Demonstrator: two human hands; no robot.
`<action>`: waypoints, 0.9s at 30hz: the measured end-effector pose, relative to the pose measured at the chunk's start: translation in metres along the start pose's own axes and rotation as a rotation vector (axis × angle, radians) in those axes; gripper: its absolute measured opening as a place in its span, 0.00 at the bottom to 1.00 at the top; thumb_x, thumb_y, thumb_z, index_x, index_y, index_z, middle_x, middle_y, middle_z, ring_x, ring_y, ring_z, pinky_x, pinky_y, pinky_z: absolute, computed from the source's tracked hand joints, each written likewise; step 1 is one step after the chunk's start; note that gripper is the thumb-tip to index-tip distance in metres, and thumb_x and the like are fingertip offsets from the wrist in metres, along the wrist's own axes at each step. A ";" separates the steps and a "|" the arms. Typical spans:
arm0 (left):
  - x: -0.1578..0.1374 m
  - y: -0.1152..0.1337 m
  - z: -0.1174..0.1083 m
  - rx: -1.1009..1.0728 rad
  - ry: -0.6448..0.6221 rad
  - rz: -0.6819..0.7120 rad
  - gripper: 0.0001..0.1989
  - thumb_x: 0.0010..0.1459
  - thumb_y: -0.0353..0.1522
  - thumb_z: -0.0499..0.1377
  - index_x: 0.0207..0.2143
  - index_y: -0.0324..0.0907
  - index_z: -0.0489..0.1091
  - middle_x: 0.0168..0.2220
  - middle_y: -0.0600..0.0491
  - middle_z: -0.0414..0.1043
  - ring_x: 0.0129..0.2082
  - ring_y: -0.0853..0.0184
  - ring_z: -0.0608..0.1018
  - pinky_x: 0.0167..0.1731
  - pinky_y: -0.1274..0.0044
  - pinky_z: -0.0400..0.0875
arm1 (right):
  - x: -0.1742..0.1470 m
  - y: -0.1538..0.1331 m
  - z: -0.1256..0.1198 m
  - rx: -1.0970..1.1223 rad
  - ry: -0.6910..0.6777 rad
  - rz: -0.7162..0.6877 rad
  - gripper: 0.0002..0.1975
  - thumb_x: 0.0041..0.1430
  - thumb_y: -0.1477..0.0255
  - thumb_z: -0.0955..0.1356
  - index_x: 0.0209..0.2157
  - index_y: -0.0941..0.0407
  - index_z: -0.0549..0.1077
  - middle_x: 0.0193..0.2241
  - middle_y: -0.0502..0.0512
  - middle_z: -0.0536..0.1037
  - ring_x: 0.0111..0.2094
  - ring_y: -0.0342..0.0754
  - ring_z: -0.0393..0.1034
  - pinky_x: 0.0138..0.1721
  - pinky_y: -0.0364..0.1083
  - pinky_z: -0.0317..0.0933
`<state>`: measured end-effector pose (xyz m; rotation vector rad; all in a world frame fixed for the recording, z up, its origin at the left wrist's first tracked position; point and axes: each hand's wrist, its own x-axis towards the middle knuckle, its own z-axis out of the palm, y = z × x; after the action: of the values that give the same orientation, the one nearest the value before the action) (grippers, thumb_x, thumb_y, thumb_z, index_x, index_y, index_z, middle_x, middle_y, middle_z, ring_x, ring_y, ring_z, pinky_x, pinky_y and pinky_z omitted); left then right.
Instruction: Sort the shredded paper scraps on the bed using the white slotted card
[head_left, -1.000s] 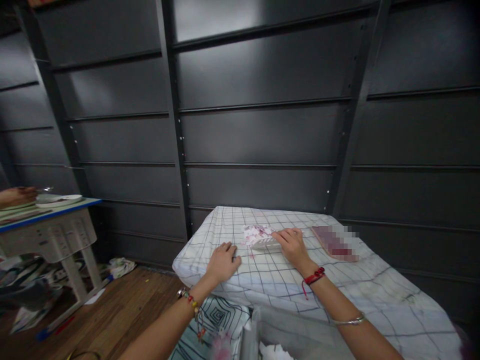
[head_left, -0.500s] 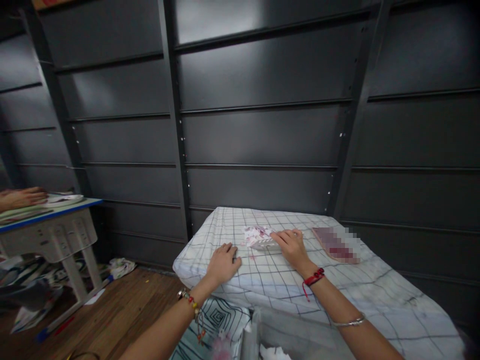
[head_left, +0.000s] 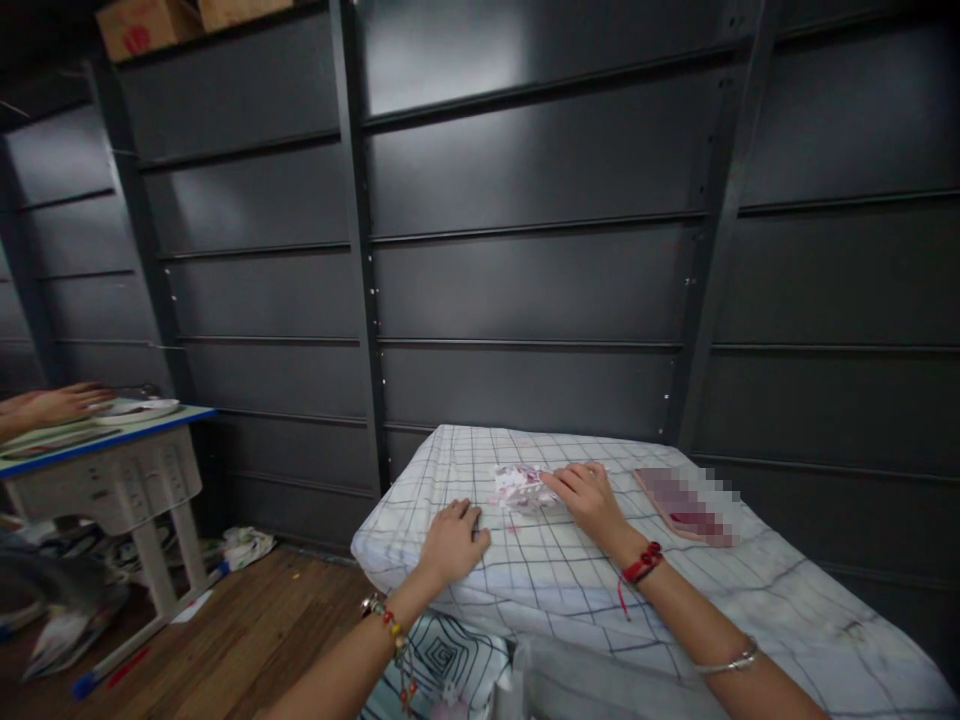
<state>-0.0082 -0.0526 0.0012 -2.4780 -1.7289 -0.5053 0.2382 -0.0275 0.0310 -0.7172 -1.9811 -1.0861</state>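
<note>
My left hand (head_left: pixel 452 540) lies on the white cloth with dark grid lines (head_left: pixel 435 470), its fingers spread and nothing in them. To its right, my right hand (head_left: pixel 589 500) grips the edge of a small crumpled white paper piece (head_left: pixel 523 490) with pinkish-red marks. The fingertips hide part of that piece, and its exact kind is unclear. Small pink spots show on the cloth beside it. Right of my right hand lies a flat, pink-edged rectangular thing like a phone (head_left: pixel 679 505), its face partly blurred out.
Below the cloth's front edge are a clear plastic bin (head_left: pixel 592 670) and a patterned green-white fabric (head_left: pixel 442 650). Dark metal shelving (head_left: pixel 525 280) stands behind. At left, another person's hands (head_left: pixel 67 402) rest over a blue-edged desk (head_left: pixel 150 428); a crumpled cloth (head_left: pixel 247 547) lies on the floor.
The view has tilted up slightly, so the scene sits lower and boxes show at top left. The paper piece looks more crumpled under my right hand; my left hand stays on the cloth.
</note>
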 end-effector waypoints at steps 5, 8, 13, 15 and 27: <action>0.000 0.000 0.001 -0.003 0.009 -0.006 0.21 0.59 0.37 0.49 0.51 0.36 0.67 0.56 0.40 0.64 0.55 0.55 0.66 0.55 0.67 0.58 | 0.028 -0.005 0.002 -0.054 -0.084 -0.070 0.10 0.61 0.77 0.61 0.40 0.56 0.71 0.27 0.51 0.73 0.33 0.46 0.59 0.39 0.48 0.47; -0.001 0.000 0.001 0.000 0.024 0.002 0.21 0.59 0.37 0.49 0.51 0.37 0.68 0.55 0.41 0.64 0.55 0.56 0.66 0.54 0.68 0.58 | 0.038 -0.010 0.008 -0.069 -0.102 -0.071 0.10 0.61 0.78 0.61 0.40 0.57 0.71 0.27 0.51 0.73 0.33 0.46 0.59 0.38 0.48 0.46; -0.001 0.000 0.002 -0.002 0.046 0.014 0.21 0.59 0.37 0.49 0.50 0.37 0.68 0.53 0.41 0.66 0.54 0.56 0.67 0.53 0.68 0.59 | 0.038 -0.017 0.009 -0.037 -0.090 -0.093 0.10 0.58 0.82 0.62 0.39 0.58 0.71 0.25 0.51 0.72 0.31 0.46 0.58 0.37 0.47 0.46; -0.001 0.000 0.003 -0.009 0.048 0.011 0.21 0.59 0.37 0.49 0.50 0.37 0.69 0.53 0.41 0.66 0.54 0.56 0.67 0.54 0.68 0.59 | 0.037 -0.017 0.005 -0.005 -0.071 -0.100 0.12 0.57 0.83 0.61 0.39 0.58 0.71 0.25 0.51 0.72 0.31 0.46 0.58 0.36 0.47 0.46; -0.001 0.000 0.004 -0.001 0.046 0.008 0.20 0.59 0.37 0.50 0.49 0.37 0.69 0.54 0.42 0.66 0.54 0.56 0.67 0.54 0.68 0.59 | 0.037 -0.016 -0.005 0.020 -0.085 -0.068 0.13 0.55 0.85 0.61 0.39 0.58 0.71 0.26 0.51 0.72 0.31 0.46 0.58 0.36 0.47 0.46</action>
<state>-0.0076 -0.0528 -0.0027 -2.4533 -1.7016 -0.5583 0.2069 -0.0351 0.0554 -0.6996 -2.0990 -1.0905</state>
